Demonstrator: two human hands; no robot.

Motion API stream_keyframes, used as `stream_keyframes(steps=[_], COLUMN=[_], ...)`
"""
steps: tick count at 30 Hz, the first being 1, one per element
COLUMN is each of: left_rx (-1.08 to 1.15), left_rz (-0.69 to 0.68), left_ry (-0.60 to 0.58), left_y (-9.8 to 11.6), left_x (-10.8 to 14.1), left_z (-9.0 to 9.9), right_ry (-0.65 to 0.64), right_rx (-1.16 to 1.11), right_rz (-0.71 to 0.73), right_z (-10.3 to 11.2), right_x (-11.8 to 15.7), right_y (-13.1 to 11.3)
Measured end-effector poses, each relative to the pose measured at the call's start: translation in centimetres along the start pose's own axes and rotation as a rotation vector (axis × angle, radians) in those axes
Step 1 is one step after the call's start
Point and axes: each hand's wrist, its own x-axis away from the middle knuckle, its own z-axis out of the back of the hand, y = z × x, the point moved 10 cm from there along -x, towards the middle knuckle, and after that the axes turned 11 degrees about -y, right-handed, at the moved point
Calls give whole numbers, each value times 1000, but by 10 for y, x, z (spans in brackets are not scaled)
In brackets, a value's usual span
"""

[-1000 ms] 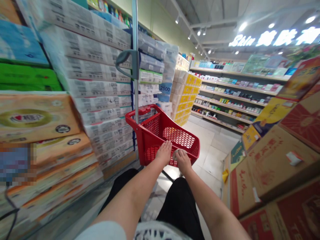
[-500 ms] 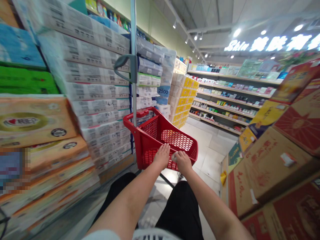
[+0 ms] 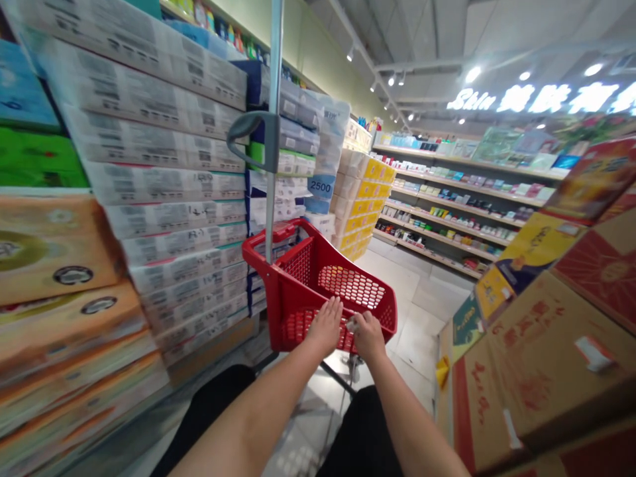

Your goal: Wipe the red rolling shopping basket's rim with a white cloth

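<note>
A red plastic shopping cart [image 3: 274, 311] with mesh sides stands before me, its tall metal pole [image 3: 272, 212] rising at the left with a grey handle [image 3: 272, 142]. My left hand [image 3: 325, 329] is open, fingers stretched out and close together, at the cart's near side; whether it touches the rim I cannot tell. Just to its right, my right hand [image 3: 370, 338] is closed on a small crumpled whitish piece, which looks like a tissue [image 3: 352, 324]. That hand is also by the cart's near side, and its fingers partly hide the piece.
Tall stacks of wrapped paper packs [image 3: 163, 185] and orange packs [image 3: 54, 252] line the left. Cardboard boxes [image 3: 551, 351] are piled on the right. Stocked shelves [image 3: 457, 172] stand at the back, beyond the tiled floor [image 3: 412, 291].
My view has shifted slightly, so the left stacks slide left and the cart appears a little lower. Both hands stay by the cart's near side, the right still gripping the tissue.
</note>
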Motion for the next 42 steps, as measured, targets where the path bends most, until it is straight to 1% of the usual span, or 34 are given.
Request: stream_keyframes(steps=[3,6,11,14,18,22,28,33,36,39,41,42], left_rx=[-10,-30,-67,-71,-54,-38,-80,-132,-119,-93,-80,-72], left_rz=[-23,-27,-17,-52,-129,-181,-180,-173,-115,-58,-40,-35], left_ry=[24,70,181,209,196,171,113,86,58,18,-7,-21], left_y=[8,15,25,32,42,48,48,49,45,36,28,24], left_x=[-8,-10,2,11,19,18,5,-9,-18,-24,-25,-26], left_z=[-4,-11,-21,-25,-25,-23,-26,-27,-25,-21,-18,-16], right_ry=[58,115,180,209,280,309,287,292,297,302,304,300], right_rx=[-16,-34,-52,-47,16,76,116,144,134,152,202,234], right_rz=[-8,-27,-36,-16,-46,-93,-84,-113,-117,-95,-20,43], right_z=[3,6,10,12,18,22,21,20,17,11,5,0], right_x=[5,13,35,50,67,76,80,78,72,66,65,66], right_y=[9,14,14,13,13,13,13,14,12,6,-3,-9])
